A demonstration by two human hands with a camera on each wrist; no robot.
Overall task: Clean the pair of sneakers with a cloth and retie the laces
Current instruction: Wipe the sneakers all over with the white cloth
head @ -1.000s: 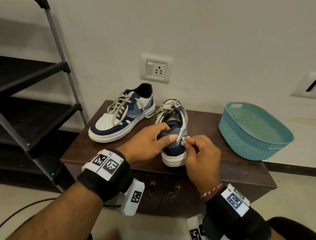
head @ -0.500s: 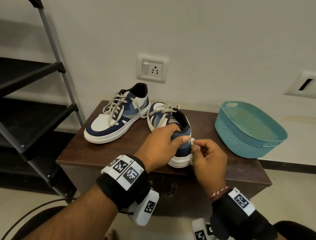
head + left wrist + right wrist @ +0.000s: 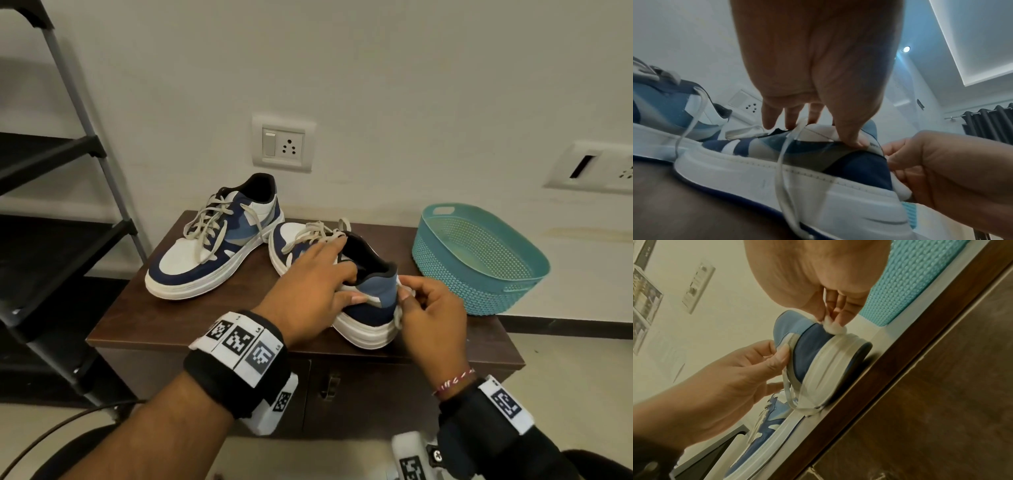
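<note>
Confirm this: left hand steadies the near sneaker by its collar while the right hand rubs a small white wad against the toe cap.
Not the toe cap. The right hand pinches the small white wad against the heel of the near sneaker, just above the sole; the right wrist view shows it. The left hand does steady that sneaker by its collar.

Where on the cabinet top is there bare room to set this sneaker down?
Bare wood shows on the cabinet top along the front left edge, before the far sneaker, and a strip between the held sneaker and the teal basket. The middle is crowded: both sneakers, the left hand and right hand.
</note>
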